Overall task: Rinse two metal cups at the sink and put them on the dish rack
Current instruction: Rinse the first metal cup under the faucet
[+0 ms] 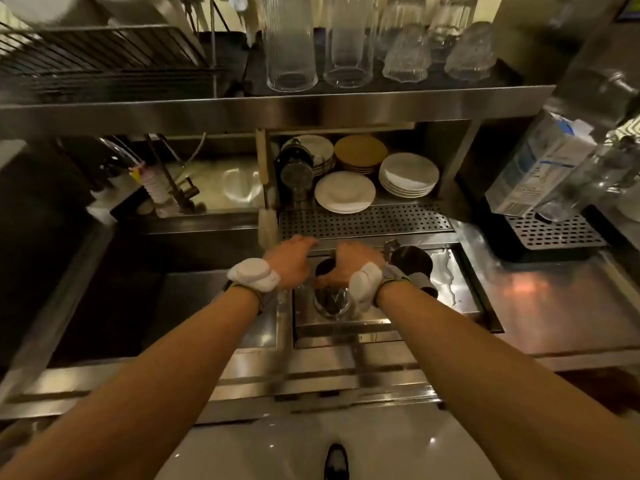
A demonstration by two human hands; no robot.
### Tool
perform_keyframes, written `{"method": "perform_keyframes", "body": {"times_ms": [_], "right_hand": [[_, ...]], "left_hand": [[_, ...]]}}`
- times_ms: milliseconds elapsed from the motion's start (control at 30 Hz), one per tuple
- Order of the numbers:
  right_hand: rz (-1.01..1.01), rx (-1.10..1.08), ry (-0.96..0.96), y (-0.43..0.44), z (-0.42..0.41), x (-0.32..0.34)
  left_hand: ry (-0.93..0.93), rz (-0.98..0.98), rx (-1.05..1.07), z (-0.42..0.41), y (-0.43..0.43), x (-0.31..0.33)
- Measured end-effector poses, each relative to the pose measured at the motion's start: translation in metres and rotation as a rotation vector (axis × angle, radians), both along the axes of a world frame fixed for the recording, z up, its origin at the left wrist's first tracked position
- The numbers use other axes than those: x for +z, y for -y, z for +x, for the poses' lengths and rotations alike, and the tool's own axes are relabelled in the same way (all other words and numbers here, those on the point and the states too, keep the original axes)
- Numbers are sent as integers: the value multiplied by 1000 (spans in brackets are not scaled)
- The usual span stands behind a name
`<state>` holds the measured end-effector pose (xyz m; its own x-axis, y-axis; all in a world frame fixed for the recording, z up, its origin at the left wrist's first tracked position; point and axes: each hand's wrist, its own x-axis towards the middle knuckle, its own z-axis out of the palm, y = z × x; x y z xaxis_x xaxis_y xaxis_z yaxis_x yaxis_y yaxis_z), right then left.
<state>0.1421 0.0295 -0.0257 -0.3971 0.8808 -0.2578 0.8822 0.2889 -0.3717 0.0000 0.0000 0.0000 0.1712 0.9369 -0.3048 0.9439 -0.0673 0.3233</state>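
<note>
My right hand [349,266] curls round a shiny metal cup [332,303] held in the small steel rinse basin [460,296]. The cup's dark mouth shows between my two hands. My left hand [291,263] lies just left of the cup, with its fingers stretched forward toward the basin's far edge; whether it touches the cup is hidden. A second metal cup [412,263] stands in the same basin, right of my right hand. The wire dish rack [104,60] sits on the upper shelf at the far left.
A deep sink [114,299] with a faucet [117,150] lies to the left. A perforated drain tray [363,221] runs behind the basin, with stacked plates [408,174] beyond it. Glasses [291,46] stand on the shelf above. A milk carton [540,164] is at the right.
</note>
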Motion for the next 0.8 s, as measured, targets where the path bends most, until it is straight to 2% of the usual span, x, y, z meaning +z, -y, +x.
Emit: {"method": "perform_keyframes", "body": {"times_ms": [167,267,433,633,800], "right_hand": [[-37,-11,141,2,-12,-11],[-27,29,19,-13,-23,-4],[-17,179,-67,-25,-68,29],[-100,253,-126,-23,-143,29],[-221,190,-163,-20,-210,6]], "left_hand": [[50,-14,11,-14,-16,-11],[69,-6,13,-27,-17,-11],[91,68,110,-68,-17,-4],[111,48,261,-148,-9,-1],[91,-33,315,-220,-1,-19]]}}
